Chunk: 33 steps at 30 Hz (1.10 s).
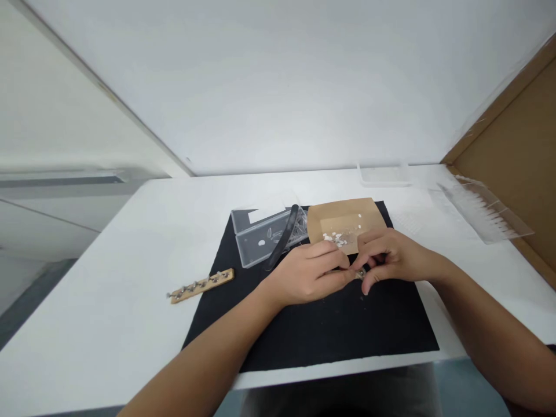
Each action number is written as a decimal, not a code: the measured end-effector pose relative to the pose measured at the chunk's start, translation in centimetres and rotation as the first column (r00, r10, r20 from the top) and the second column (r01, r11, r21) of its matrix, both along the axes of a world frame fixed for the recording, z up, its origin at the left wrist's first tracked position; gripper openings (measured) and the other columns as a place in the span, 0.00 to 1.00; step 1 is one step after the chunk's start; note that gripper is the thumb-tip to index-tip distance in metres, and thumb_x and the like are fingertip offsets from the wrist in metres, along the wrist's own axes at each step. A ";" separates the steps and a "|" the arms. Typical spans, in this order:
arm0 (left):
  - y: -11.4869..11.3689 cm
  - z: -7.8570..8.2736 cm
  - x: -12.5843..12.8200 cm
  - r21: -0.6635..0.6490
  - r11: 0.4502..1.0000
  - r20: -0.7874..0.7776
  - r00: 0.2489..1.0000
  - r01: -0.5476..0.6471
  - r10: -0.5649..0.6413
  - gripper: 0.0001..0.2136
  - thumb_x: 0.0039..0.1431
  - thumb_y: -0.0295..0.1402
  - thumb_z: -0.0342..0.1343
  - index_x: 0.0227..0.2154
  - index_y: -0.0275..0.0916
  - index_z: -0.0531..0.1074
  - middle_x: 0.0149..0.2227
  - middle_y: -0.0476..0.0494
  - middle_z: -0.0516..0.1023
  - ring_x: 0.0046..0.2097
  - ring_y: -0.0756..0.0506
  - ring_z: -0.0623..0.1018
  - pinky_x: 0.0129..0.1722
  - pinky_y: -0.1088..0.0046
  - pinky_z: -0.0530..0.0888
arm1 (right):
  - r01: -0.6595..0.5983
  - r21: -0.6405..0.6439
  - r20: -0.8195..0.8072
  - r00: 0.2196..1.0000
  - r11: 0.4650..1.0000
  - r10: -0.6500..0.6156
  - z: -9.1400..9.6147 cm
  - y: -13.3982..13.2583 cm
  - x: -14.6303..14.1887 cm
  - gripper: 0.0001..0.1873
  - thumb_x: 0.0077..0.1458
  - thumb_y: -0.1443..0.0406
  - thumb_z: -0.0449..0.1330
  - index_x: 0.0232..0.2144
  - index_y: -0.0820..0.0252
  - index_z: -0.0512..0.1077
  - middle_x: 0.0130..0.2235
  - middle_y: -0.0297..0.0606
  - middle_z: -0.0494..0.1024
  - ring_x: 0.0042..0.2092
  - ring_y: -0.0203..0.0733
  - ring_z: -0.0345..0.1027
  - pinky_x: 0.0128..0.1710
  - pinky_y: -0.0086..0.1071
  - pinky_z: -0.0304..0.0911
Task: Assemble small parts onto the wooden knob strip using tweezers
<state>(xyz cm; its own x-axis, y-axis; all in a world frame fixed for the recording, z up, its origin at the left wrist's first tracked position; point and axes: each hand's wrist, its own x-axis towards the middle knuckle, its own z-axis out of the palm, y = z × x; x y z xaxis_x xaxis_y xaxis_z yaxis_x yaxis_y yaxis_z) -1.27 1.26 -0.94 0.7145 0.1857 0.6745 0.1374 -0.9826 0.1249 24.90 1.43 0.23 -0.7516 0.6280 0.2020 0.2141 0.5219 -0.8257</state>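
Observation:
Over the black mat (339,330), both of my hands meet at the fingertips. My left hand (310,272) is closed in a pinch, its tips against a small shiny piece (361,273). My right hand (384,258) curls round the same piece, thumb below and fingers above. Most of it is covered by the fingers, so its kind is unclear. Just behind the hands lies a brown paper tray (347,209) holding white flakes (334,238). Left of it, a black curved nail file (283,238) rests across an open clear plastic case (254,249) with clear nail tips inside.
A wooden strip (202,285) with a row of small metal clips lies at the mat's left edge, partly on the white table (130,260). At the back right stands a clear shallow tray (384,175). A clear sheet of nail tips (482,211) lies near the brown panel (512,139).

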 end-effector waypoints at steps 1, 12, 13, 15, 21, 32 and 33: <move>0.0 0.0 0.0 -0.028 1.000 0.009 1.000 0.007 -0.007 0.06 0.65 0.28 0.64 0.42 0.45 0.79 0.36 0.45 0.81 0.37 0.46 0.78 0.35 0.70 0.76 | -0.001 -0.005 0.002 1.000 1.000 0.001 0.0 0.0 0.0 0.16 0.52 0.55 0.77 0.41 0.52 0.84 0.29 0.27 0.68 0.29 0.30 0.63 0.27 0.26 0.56; -0.6 -0.2 0.3 0.140 0.990 -0.075 0.997 -0.025 0.036 0.06 0.68 0.26 0.60 0.44 0.41 0.78 0.37 0.43 0.84 0.38 0.43 0.81 0.32 0.68 0.77 | -0.014 0.032 0.060 0.998 0.999 0.012 0.2 -0.1 -0.2 0.15 0.54 0.53 0.75 0.38 0.54 0.82 0.30 0.28 0.69 0.31 0.32 0.64 0.31 0.28 0.58; -0.7 -0.2 0.3 0.130 0.991 -0.079 0.996 -0.033 0.043 0.06 0.68 0.26 0.59 0.44 0.41 0.78 0.37 0.43 0.83 0.38 0.43 0.80 0.33 0.68 0.77 | -0.013 0.039 0.064 0.998 0.999 0.010 0.2 -0.1 -0.2 0.15 0.54 0.52 0.75 0.38 0.54 0.82 0.30 0.27 0.69 0.31 0.32 0.63 0.31 0.28 0.57; -0.7 -0.2 0.3 0.080 0.996 -0.069 0.997 -0.035 0.041 0.06 0.68 0.26 0.60 0.44 0.42 0.78 0.37 0.42 0.83 0.39 0.43 0.80 0.32 0.69 0.77 | -0.013 0.053 0.067 0.998 0.999 0.009 0.1 -0.1 -0.2 0.16 0.54 0.52 0.75 0.38 0.55 0.81 0.30 0.27 0.69 0.31 0.32 0.63 0.31 0.28 0.58; -0.7 0.0 0.4 0.015 1.000 -0.010 1.000 -0.015 0.015 0.05 0.66 0.27 0.61 0.42 0.42 0.78 0.37 0.43 0.82 0.36 0.45 0.80 0.26 0.72 0.70 | -0.022 0.043 0.059 0.998 0.999 0.019 0.1 -0.2 -0.3 0.15 0.56 0.53 0.74 0.38 0.56 0.80 0.29 0.27 0.69 0.31 0.33 0.64 0.33 0.29 0.59; -0.5 -0.6 0.2 -0.067 0.995 -0.147 0.987 -0.070 0.060 0.06 0.63 0.41 0.65 0.36 0.46 0.81 0.31 0.46 0.80 0.30 0.47 0.78 0.23 0.72 0.68 | -0.035 0.076 0.116 0.993 0.996 0.026 -0.7 0.1 0.4 0.14 0.58 0.54 0.72 0.40 0.56 0.82 0.31 0.30 0.73 0.32 0.34 0.67 0.32 0.28 0.60; -0.4 -0.5 0.2 -0.064 0.996 -0.127 0.991 -0.056 0.047 0.07 0.62 0.41 0.66 0.34 0.45 0.81 0.30 0.46 0.79 0.29 0.47 0.77 0.22 0.72 0.67 | -0.034 0.083 0.121 0.992 0.996 0.024 -0.8 0.1 0.4 0.14 0.59 0.54 0.72 0.41 0.55 0.82 0.31 0.30 0.73 0.32 0.33 0.67 0.32 0.28 0.60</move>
